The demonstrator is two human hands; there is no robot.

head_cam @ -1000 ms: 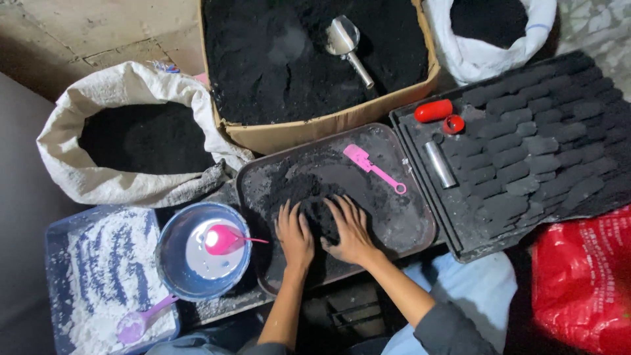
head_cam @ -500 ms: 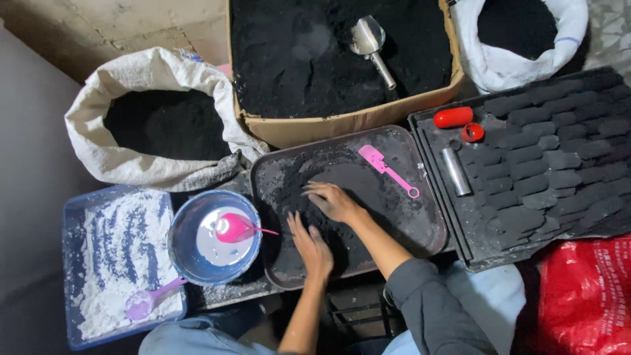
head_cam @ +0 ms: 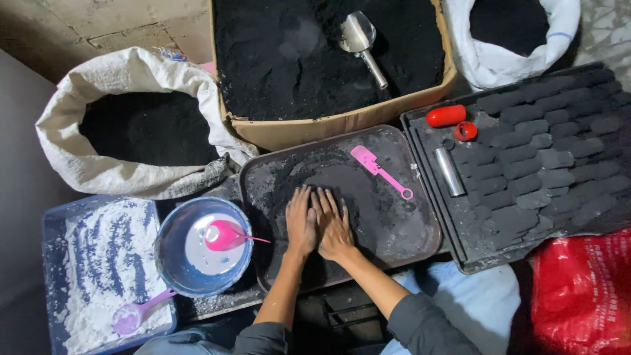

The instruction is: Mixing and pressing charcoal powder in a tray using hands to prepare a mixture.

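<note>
Pressing flat onto the black powder, the left hand and right hand lie side by side, palms down and fingers spread, touching each other along the thumbs; neither grasps anything. The powder under them sits in a dark rounded tray, thinly smeared over most of its floor (thicker near the fingertips). A pink spatula lies on the same tray, up and to the right of the hands, well apart from them.

Just left of the tray stands a blue bowl of white liquid with a pink spoon resting in it. Beyond that is a blue tub of white powder holding a purple scoop. Above the tray, a cardboard box filled with black powder carries a metal scoop, flanked by two white sacks of the same dark stuff. To the right, a black tray bears rows of dark moulded blocks, a red cylinder, a red cap and a metal tube. A red bag sits at lower right.
</note>
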